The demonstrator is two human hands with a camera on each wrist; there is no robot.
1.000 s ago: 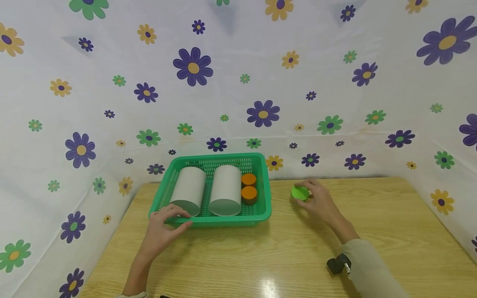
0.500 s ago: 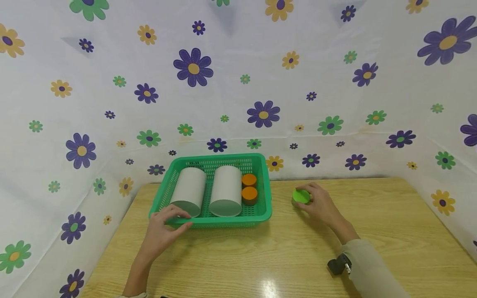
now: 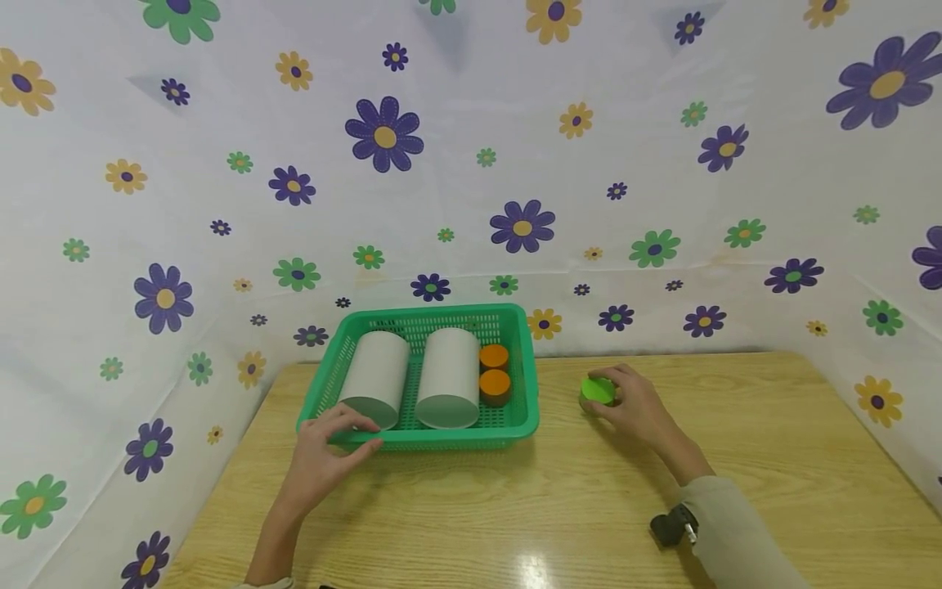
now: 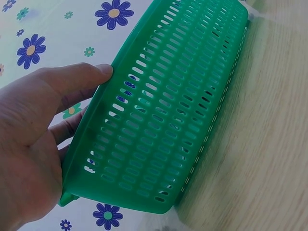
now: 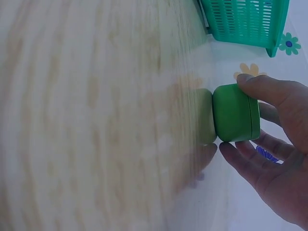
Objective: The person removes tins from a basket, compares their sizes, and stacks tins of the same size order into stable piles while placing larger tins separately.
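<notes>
My left hand (image 3: 321, 458) grips the near left rim of a green plastic basket (image 3: 434, 438). In the left wrist view the thumb (image 4: 103, 71) presses the rim's edge and the other fingers go behind the slotted wall. Inside the basket lie two white cylinders (image 3: 375, 368), side by side, and two small round orange-lidded containers (image 3: 495, 384) at the right. To the right of the basket, my right hand (image 3: 639, 409) holds a small round green tin (image 5: 235, 113) between thumb and fingers. The tin sits upright at the table surface, its lid (image 3: 598, 390) facing up.
The wooden table (image 3: 471, 507) reaches back to a white flower-print cloth (image 3: 456, 204), which also hangs at both sides. A small black device (image 3: 671, 525) is on the right wrist. Bare wood lies between the basket and the tin.
The right hand and the green tin have shifted slightly toward me, and more of the tin's side shows. The left hand and the basket have stayed in place.
</notes>
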